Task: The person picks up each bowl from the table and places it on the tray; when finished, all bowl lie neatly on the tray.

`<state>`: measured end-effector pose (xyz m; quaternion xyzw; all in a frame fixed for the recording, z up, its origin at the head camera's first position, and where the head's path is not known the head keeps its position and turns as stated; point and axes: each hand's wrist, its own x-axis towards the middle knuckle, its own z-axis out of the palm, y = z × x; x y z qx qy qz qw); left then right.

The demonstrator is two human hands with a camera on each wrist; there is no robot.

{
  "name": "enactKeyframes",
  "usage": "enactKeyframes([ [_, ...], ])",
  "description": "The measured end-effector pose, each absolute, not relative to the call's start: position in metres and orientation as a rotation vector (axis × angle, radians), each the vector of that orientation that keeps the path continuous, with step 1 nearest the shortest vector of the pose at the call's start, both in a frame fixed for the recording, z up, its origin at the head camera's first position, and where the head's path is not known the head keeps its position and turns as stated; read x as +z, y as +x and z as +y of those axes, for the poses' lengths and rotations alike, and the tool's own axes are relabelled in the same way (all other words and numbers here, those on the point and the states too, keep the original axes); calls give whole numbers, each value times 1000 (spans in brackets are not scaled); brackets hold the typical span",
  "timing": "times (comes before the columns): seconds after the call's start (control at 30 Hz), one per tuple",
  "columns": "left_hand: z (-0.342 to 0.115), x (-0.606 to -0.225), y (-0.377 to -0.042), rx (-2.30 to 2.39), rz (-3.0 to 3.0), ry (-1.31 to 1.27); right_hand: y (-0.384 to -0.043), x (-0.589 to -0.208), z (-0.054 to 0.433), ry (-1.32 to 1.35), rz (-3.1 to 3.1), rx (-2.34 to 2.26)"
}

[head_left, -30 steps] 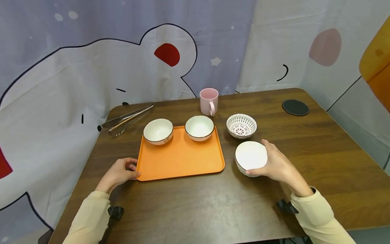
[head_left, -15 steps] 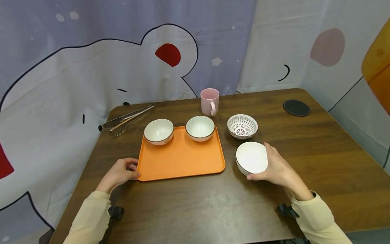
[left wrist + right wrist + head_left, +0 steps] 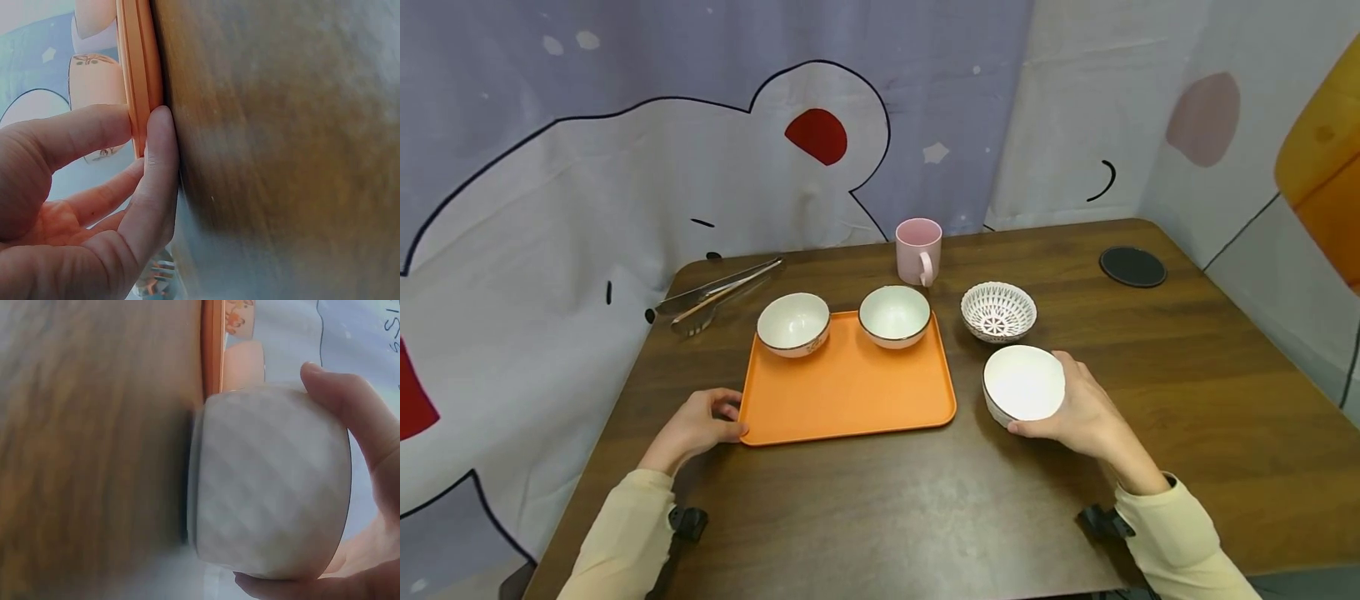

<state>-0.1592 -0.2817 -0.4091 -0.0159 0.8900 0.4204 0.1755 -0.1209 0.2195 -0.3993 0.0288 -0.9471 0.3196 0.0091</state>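
Note:
At the near left corner of an orange tray point(image 3: 850, 400), my left hand point(image 3: 700, 425) pinches the rim; the left wrist view shows fingers point(image 3: 161, 137) on both faces of the tray edge. Two light bowls with dark rims, a left one point(image 3: 793, 325) and a right one point(image 3: 894, 317), stand along the tray's far side. Right of the tray, my right hand point(image 3: 1082, 412) grips a white bowl point(image 3: 1024, 383), thumb on its near side and fingers on the far side. The right wrist view shows its faceted wall point(image 3: 275, 481) upright, base close to the table; I cannot tell whether it touches.
A patterned bowl point(image 3: 998, 312) sits just behind the white bowl. A pink mug point(image 3: 918, 252) stands behind the tray. Tongs point(image 3: 722, 283) and a fork point(image 3: 696, 321) lie at the back left. A black disc point(image 3: 1132, 267) is set at the back right of the wooden table point(image 3: 865, 517).
The white bowl and my right hand have shifted very slightly away from me over the last half second. My left hand and the tray keep their place.

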Motion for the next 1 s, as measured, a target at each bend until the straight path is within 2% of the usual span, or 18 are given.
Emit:
enactKeyframes([
  [1.0, -281, -406, -158, 1182, 2525, -57, -126, -386, 208, 104, -2923, 1033],
])
